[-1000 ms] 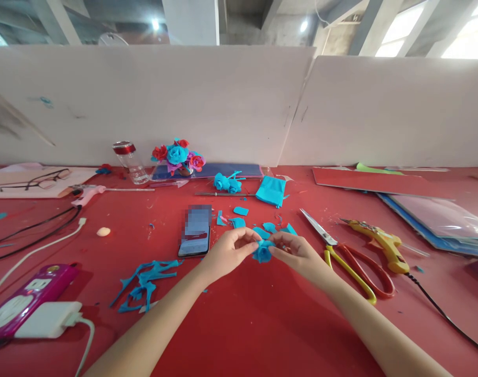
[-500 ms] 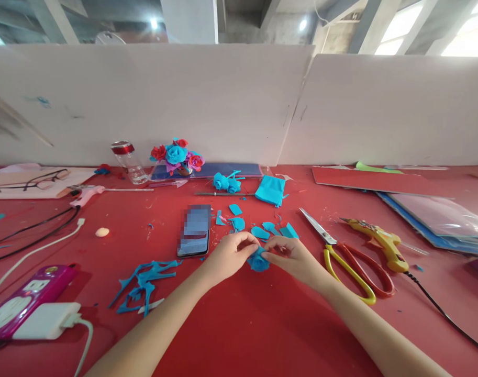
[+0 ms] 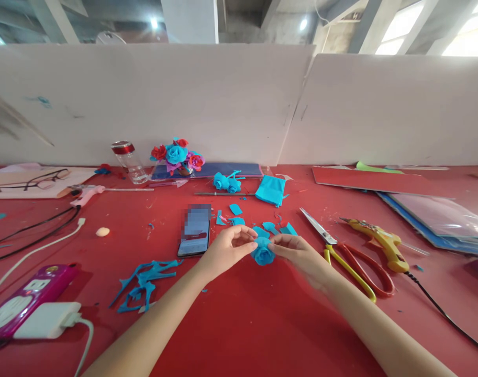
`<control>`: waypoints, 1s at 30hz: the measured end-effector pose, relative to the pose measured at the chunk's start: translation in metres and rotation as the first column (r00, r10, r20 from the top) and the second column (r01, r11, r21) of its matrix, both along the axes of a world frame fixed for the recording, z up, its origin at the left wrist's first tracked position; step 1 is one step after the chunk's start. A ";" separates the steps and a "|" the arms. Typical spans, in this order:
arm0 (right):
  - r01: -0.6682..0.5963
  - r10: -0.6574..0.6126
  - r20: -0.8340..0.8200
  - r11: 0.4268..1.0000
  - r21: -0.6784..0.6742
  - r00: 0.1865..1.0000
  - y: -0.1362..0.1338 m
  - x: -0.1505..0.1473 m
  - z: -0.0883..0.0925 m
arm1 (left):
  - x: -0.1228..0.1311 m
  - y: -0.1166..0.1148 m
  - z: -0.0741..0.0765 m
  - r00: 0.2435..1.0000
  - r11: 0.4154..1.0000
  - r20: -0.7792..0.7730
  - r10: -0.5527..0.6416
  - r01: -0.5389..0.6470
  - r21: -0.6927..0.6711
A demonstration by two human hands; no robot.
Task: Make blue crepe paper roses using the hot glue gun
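Note:
A blue paper-like rose (image 3: pixel 263 254) is held between both hands above the red tabletop. My left hand (image 3: pixel 231 247) pinches its left edge between thumb and fingers. On the other side, my right hand (image 3: pixel 297 254) grips the right edge the same way. The rose's spiralled centre faces toward me. Just beyond the fingers lie several loose blue petals (image 3: pixel 235 209), some partly hidden by the hands. A phone (image 3: pixel 194 230) with a lit, blurred screen lies left of my left hand. Scissors (image 3: pixel 341 251) with yellow and red handles rest right of my right hand.
A yellow glue gun (image 3: pixel 380 243) lies at right, its cord trailing forward. Blue scraps (image 3: pixel 144 283) and a magenta power strip (image 3: pixel 34 298) are at left. Farther back stand a glass bottle (image 3: pixel 131 163), a flower arrangement (image 3: pixel 176 155), finished blue roses (image 3: pixel 226 182) and folded blue material (image 3: pixel 270 190).
The rose has been raised slightly and tilted, so its spiralled centre now shows more plainly. Both hands have shifted a little with it, and the right hand has moved slightly right.

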State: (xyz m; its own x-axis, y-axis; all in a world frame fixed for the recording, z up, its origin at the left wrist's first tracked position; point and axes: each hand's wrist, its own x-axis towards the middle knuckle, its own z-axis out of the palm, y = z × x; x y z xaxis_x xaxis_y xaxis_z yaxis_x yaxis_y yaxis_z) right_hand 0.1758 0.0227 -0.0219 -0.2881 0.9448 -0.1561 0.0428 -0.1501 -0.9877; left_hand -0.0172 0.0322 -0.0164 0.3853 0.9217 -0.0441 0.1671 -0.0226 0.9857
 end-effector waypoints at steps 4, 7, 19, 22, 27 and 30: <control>-0.049 0.045 -0.089 0.998 -0.045 0.995 0.001 0.002 -0.002 | 0.000 0.000 0.000 1.000 0.999 0.026 0.007 -0.006 -0.038; -0.058 0.046 -0.146 0.995 -0.082 0.988 0.000 0.003 -0.002 | 0.000 0.000 0.000 0.999 0.998 0.051 0.018 -0.015 -0.065; -0.072 0.040 -0.220 0.987 -0.142 0.975 0.000 0.003 0.000 | -0.003 -0.001 0.006 0.998 0.998 0.052 -0.033 0.036 -0.058; -0.075 0.040 -0.226 0.986 -0.148 0.973 -0.001 0.003 0.001 | -0.003 0.000 0.006 1.000 0.999 0.010 -0.016 0.016 -0.033; -0.062 0.011 -0.281 0.983 -0.173 0.960 0.001 0.003 0.000 | -0.001 -0.002 0.010 1.000 1.000 0.019 0.009 -0.010 0.018; -0.049 -0.001 -0.286 0.985 -0.168 0.958 0.002 0.004 -0.001 | -0.001 -0.003 0.010 1.000 0.999 -0.021 -0.008 0.008 0.033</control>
State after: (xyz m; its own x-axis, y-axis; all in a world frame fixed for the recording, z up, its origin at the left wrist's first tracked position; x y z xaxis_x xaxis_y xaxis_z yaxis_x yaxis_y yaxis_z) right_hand 0.1800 0.0243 -0.0228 -0.3662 0.9033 -0.2236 -0.2305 -0.3208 -0.9187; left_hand -0.0184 0.0287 -0.0061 0.3920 0.9197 -0.0215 0.1870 -0.0567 0.9807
